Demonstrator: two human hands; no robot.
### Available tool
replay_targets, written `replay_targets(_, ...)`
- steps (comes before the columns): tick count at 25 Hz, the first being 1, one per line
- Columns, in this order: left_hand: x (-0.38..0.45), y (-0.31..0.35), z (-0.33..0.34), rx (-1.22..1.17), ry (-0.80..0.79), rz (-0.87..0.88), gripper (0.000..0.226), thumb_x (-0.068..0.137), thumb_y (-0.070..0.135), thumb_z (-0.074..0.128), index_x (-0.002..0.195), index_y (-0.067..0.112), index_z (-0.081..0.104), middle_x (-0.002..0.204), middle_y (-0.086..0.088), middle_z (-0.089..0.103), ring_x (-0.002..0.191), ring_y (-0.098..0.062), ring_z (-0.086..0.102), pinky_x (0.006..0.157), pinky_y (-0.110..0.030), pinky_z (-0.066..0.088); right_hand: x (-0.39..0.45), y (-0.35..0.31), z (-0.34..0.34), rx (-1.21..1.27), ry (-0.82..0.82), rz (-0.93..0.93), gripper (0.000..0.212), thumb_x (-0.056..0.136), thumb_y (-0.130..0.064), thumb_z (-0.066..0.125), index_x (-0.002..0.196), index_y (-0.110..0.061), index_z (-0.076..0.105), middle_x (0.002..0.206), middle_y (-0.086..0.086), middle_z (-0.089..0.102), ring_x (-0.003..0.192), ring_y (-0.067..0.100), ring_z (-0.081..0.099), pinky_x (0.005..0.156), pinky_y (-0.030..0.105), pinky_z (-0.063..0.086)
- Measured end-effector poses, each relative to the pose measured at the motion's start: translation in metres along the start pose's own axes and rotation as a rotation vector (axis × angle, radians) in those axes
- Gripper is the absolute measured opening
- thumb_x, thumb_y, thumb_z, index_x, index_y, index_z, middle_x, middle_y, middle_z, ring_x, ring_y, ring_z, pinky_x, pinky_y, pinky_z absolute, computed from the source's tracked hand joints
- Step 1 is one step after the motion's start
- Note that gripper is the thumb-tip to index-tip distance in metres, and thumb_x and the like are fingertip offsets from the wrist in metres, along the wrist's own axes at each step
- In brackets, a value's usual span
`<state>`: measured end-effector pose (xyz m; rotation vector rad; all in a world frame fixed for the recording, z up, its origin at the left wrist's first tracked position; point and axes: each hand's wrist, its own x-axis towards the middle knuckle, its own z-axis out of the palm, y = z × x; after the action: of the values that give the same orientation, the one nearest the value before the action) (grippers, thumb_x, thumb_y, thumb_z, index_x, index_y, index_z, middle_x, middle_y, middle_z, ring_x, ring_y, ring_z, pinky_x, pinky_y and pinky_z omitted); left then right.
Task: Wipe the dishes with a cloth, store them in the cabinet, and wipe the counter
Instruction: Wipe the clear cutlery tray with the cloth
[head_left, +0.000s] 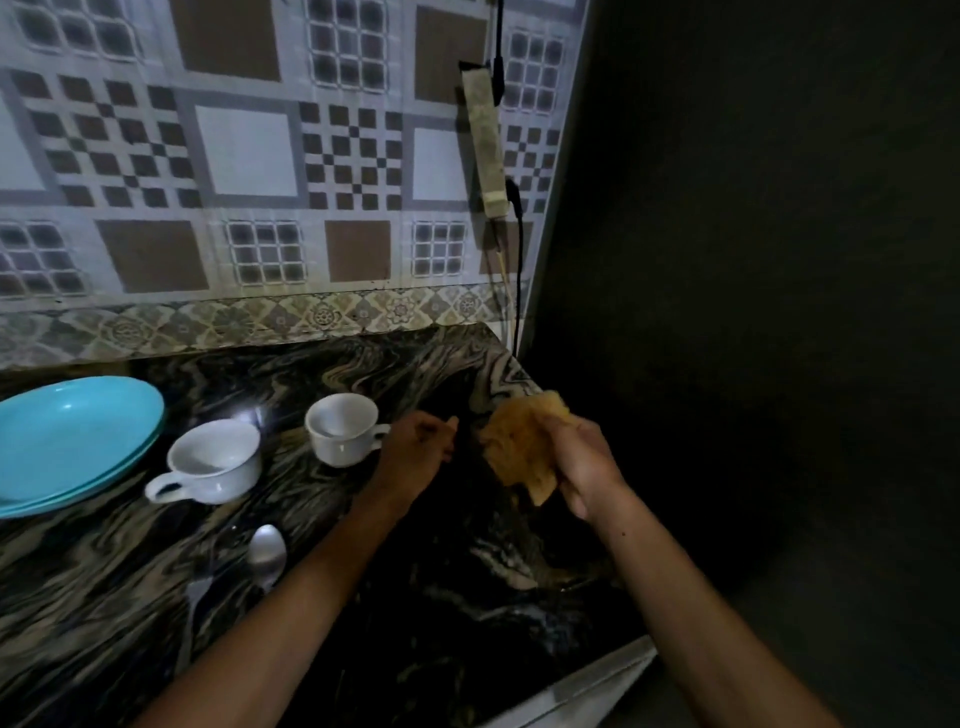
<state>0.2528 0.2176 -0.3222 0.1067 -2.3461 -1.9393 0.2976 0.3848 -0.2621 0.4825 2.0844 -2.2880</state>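
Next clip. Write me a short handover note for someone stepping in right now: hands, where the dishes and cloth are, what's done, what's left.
Right hand grips the orange cloth, raised near the counter's right end.
Left hand is loosely curled beside the nearer white cup's handle; whether it touches it is unclear.
The second white cup, the stacked blue plates, a spoon and a fork all lie on the marbled counter.
Done: cloth picked up; no sign any dish has been stored.
Left: wipe each dish, put them in the cabinet (not in view), wipe the counter.

- Plates (72, 441): turquoise, left of the cups.
- Cups (340, 428): white.
- Cloth (519, 447): orange-yellow, right of the cups.
- Counter (415, 597): black with tan swirls.
- Wall tiles (244, 150): brown-and-white checks and squares.
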Motion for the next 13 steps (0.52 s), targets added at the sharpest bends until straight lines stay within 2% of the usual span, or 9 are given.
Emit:
replay_targets(2, 0.02, -0.008, 0.021, 0.066, 0.011, -0.033, 0.02, 0.09, 0.022, 0.062, 0.072, 0.014, 0.058, 0.066, -0.007, 0.062, 0.056, -0.016, 0.057, 0.061, -0.028, 0.046, 0.027, -0.008, -0.017, -0.195, 0.044, -0.114, 0.021, 0.098, -0.016, 0.045, 0.09, -0.016, 0.064, 0.094, 0.009, 0.067, 0.089, 0.025, 0.063, 0.075, 0.028, 0.052)
replay_targets(4, 0.034, -0.019, 0.037, 0.21, 0.001, -0.041, 0.019, 0.09, 0.024, 0.062, 0.083, 0.007, 0.062, 0.07, -0.01, 0.065, 0.056, -0.019, 0.06, 0.06, -0.027, 0.047, 0.057, -0.004, -0.026, -0.284, -0.013, -0.174, 0.012, 0.092, -0.015, 0.049, 0.091, -0.021, 0.059, 0.1, 0.008, 0.06, 0.097, 0.026, 0.055, 0.076, 0.021, 0.048)
replay_targets(6, 0.045, -0.03, 0.048, 0.371, -0.015, -0.017, 0.031, 0.09, 0.029, 0.06, 0.097, -0.002, 0.064, 0.087, -0.017, 0.07, 0.076, -0.028, 0.067, 0.07, -0.03, 0.049, 0.087, 0.014, -0.029, -0.586, -0.098, -0.262, 0.016, 0.092, -0.013, 0.048, 0.091, -0.029, 0.05, 0.106, 0.004, 0.051, 0.103, 0.02, 0.047, 0.085, 0.025, 0.039)
replay_targets(8, 0.053, -0.037, 0.057, 0.372, -0.006, -0.021, 0.035, 0.09, 0.027, 0.061, 0.108, -0.003, 0.064, 0.102, -0.022, 0.068, 0.093, -0.036, 0.066, 0.079, -0.036, 0.052, 0.104, 0.036, -0.024, -0.924, -0.158, -0.303, 0.017, 0.097, -0.018, 0.039, 0.104, -0.019, 0.055, 0.116, 0.012, 0.056, 0.113, 0.025, 0.053, 0.092, 0.029, 0.038)
replay_targets(9, 0.055, -0.037, 0.06, 0.369, -0.005, -0.021, 0.031, 0.09, 0.023, 0.062, 0.108, -0.003, 0.065, 0.102, -0.022, 0.068, 0.092, -0.036, 0.066, 0.078, -0.036, 0.053, 0.107, 0.045, -0.02, -1.023, -0.201, -0.347, 0.033, 0.096, -0.022, 0.035, 0.117, -0.01, 0.057, 0.126, 0.016, 0.055, 0.121, 0.03, 0.051, 0.099, 0.032, 0.036)
replay_targets(11, 0.058, -0.038, 0.064, 0.358, 0.0, -0.034, 0.022, 0.089, 0.015, 0.062, 0.098, -0.003, 0.07, 0.089, -0.02, 0.07, 0.077, -0.029, 0.068, 0.065, -0.029, 0.051, 0.111, 0.063, -0.013, -1.249, -0.31, -0.535, 0.055, 0.088, -0.024, 0.034, 0.139, -0.006, 0.047, 0.142, 0.016, 0.046, 0.133, 0.032, 0.038, 0.114, 0.039, 0.024)
replay_targets(13, 0.057, -0.04, 0.069, 0.266, 0.037, -0.074, 0.021, 0.091, 0.013, 0.059, 0.09, -0.004, 0.071, 0.067, -0.013, 0.065, 0.05, -0.011, 0.059, 0.046, -0.02, 0.043, 0.117, 0.075, -0.007, -1.5, -0.452, -0.669, 0.063, 0.084, -0.026, 0.033, 0.144, -0.008, 0.039, 0.147, 0.013, 0.039, 0.139, 0.033, 0.028, 0.117, 0.043, 0.012)
